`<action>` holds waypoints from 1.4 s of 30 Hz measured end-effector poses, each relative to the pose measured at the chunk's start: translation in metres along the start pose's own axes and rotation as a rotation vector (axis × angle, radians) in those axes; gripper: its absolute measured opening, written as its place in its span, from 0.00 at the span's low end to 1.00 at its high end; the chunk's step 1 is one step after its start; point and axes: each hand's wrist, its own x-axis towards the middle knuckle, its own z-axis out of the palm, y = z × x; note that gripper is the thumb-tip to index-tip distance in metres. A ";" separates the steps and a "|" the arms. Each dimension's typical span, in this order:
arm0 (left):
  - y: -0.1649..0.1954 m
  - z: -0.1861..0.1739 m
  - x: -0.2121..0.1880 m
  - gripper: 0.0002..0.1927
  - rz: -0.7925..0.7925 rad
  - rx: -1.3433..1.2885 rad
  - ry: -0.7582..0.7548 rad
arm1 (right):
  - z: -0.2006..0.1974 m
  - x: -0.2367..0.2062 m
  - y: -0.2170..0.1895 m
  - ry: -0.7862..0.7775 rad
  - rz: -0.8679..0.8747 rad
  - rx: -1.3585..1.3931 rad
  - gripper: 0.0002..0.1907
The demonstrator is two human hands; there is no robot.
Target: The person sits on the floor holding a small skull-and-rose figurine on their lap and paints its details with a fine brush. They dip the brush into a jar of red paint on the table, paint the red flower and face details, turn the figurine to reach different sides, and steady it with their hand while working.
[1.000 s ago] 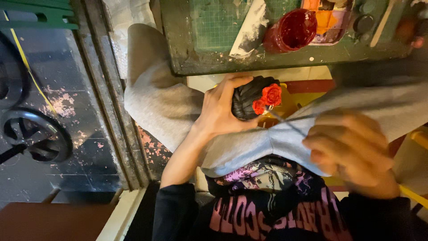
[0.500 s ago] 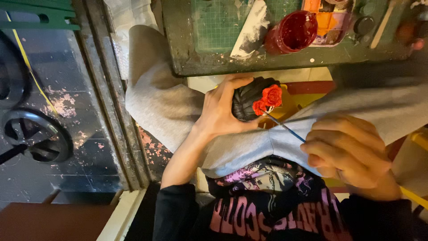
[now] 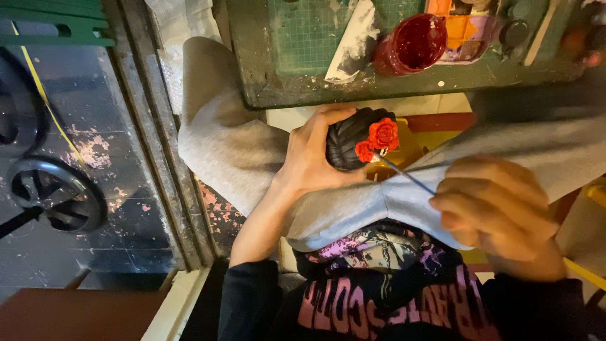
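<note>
The right hand [image 3: 499,215] is pinching a thin brush [image 3: 407,175], its tip touching the red flowers [image 3: 377,140] on a dark ridged figure [image 3: 350,144]. The left hand [image 3: 312,158] is wrapping its grip around that figure from the left, above the lap. Beyond, a red paint cup [image 3: 410,45] is standing on the green worktop [image 3: 297,88].

Figurine [image 3: 353,145] in left hand [image 3: 312,158] — just below table edge [image 3: 404,88], jar [image 3: 410,44] atop — brush [image 3: 407,175] rightward in right hand [image 3: 495,211].

A red paint cup [image 3: 410,45] sits beside a palette [image 3: 464,31] (orange-stained) on the green cutting mat [image 3: 303,31].
</note>
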 end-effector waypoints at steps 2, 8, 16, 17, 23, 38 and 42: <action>0.001 0.001 0.000 0.45 -0.008 0.008 0.009 | -0.004 0.002 -0.003 -0.059 0.036 0.019 0.14; 0.003 0.001 0.000 0.45 -0.035 0.013 0.003 | -0.005 0.000 -0.004 -0.112 0.038 0.010 0.13; 0.005 -0.002 0.001 0.44 -0.036 0.026 0.013 | -0.001 0.001 -0.002 -0.076 -0.014 0.002 0.10; 0.006 -0.001 0.001 0.44 -0.037 0.025 0.022 | -0.001 0.000 -0.002 -0.070 0.037 -0.027 0.11; 0.007 -0.001 0.002 0.44 -0.014 0.001 0.035 | 0.002 -0.003 -0.001 -0.040 0.038 -0.002 0.12; 0.005 -0.001 0.001 0.45 -0.035 -0.006 0.012 | -0.002 -0.001 -0.004 -0.041 0.064 -0.025 0.07; 0.004 -0.002 0.001 0.45 -0.021 -0.003 0.018 | -0.002 -0.002 -0.006 -0.088 -0.002 0.041 0.07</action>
